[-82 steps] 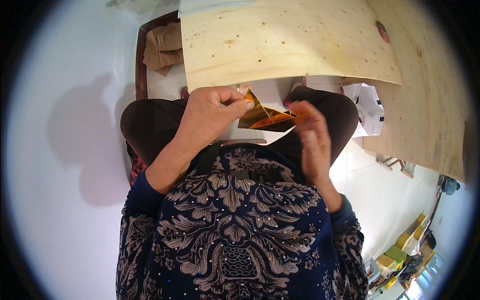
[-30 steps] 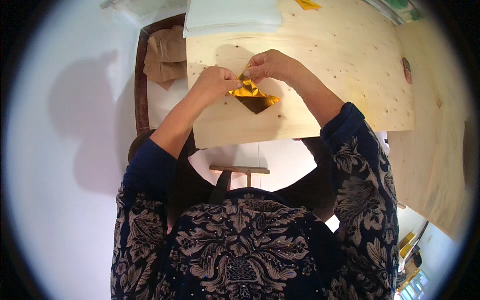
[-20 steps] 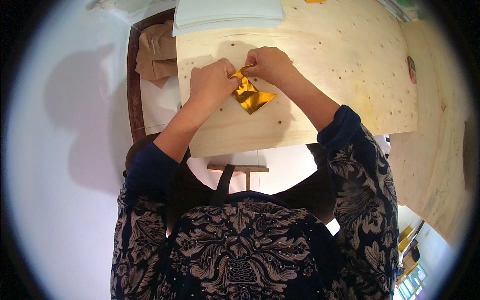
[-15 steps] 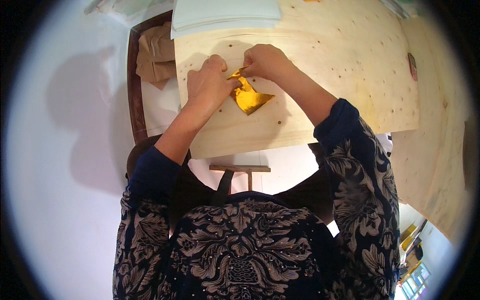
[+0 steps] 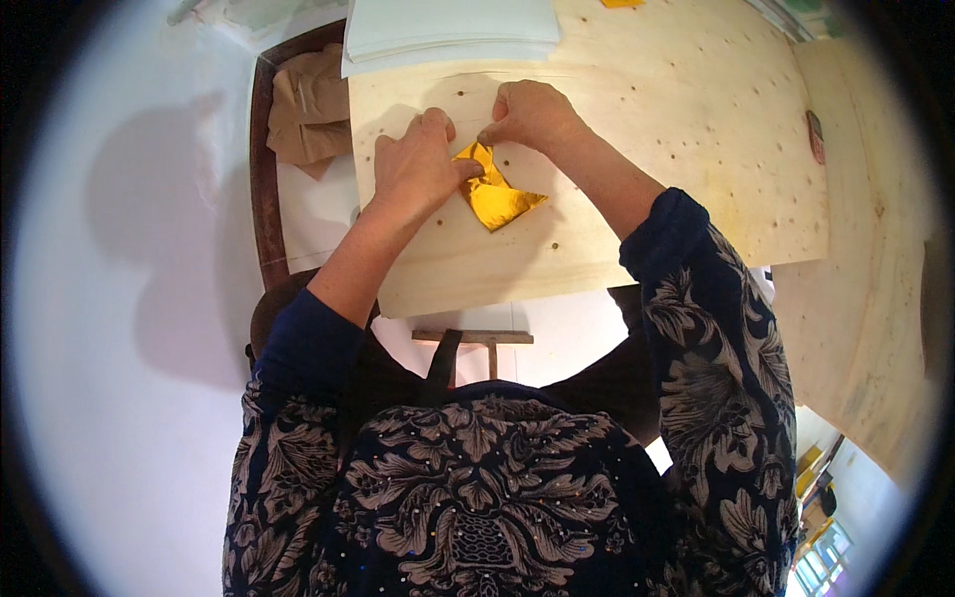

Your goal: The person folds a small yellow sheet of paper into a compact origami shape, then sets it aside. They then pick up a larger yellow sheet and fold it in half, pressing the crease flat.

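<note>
A partly folded piece of shiny gold foil paper lies on the pale plywood board, one pointed corner sticking out to the right. My left hand holds it from the left, the thumb pressed on its surface and the fingers curled. At the paper's far end my right hand has its fingers curled, thumb tip at the upper edge of the foil. Whether a bit of foil is pinched between those fingertips is hard to make out. The left hand covers part of the paper's left side.
A stack of pale white sheets lies at the board's far left. Another gold piece shows at the far edge. Crumpled brown paper sits left of the board, and a small reddish object lies at the right.
My right hand has shifted slightly right and nearer, and the foil's far end is lower and flatter. My left hand stays nearly in place on the paper.
</note>
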A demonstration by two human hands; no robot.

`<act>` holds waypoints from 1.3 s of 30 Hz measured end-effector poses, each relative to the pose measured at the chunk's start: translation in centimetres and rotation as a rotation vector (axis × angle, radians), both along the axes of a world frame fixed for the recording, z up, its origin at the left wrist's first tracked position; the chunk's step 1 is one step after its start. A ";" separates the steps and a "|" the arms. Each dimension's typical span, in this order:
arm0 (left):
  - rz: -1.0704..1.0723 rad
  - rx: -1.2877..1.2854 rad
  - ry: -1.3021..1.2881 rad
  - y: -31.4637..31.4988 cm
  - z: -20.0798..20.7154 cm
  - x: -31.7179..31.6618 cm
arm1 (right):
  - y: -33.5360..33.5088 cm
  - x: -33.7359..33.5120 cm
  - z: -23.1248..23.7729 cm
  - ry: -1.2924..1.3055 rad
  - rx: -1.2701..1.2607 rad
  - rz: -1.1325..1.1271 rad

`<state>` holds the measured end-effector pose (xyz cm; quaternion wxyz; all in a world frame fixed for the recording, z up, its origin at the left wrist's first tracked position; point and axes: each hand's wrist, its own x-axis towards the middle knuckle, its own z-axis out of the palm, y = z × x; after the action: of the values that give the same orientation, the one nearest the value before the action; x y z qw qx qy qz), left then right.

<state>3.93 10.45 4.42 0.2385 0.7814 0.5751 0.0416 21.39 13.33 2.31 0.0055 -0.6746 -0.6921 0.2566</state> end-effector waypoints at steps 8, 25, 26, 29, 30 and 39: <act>0.017 -0.091 0.023 0.3 1.0 0.1 | 0.4 1.0 1.2 -0.081 0.248 -0.077; 0.032 0.138 -0.398 -0.8 -1.4 -6.0 | -0.5 -3.2 2.4 0.109 -0.344 0.139; -0.041 0.143 -0.450 -1.2 -1.8 -6.0 | -0.5 -3.1 2.5 0.133 -0.378 0.097; 0.043 0.094 -0.558 -1.7 -3.0 -5.5 | -0.4 -3.1 2.5 0.170 -0.416 0.058; 0.031 0.113 -0.513 -1.6 -3.2 -5.2 | -0.3 -3.1 2.4 0.164 -0.424 0.050; -0.080 0.188 -0.395 -0.4 -3.0 -3.9 | -0.2 -3.0 1.8 0.062 -0.362 0.171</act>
<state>0.03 10.03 1.39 0.2742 0.7991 0.4792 0.2379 18.34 13.09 4.15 -0.1162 -0.5952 -0.6889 0.3972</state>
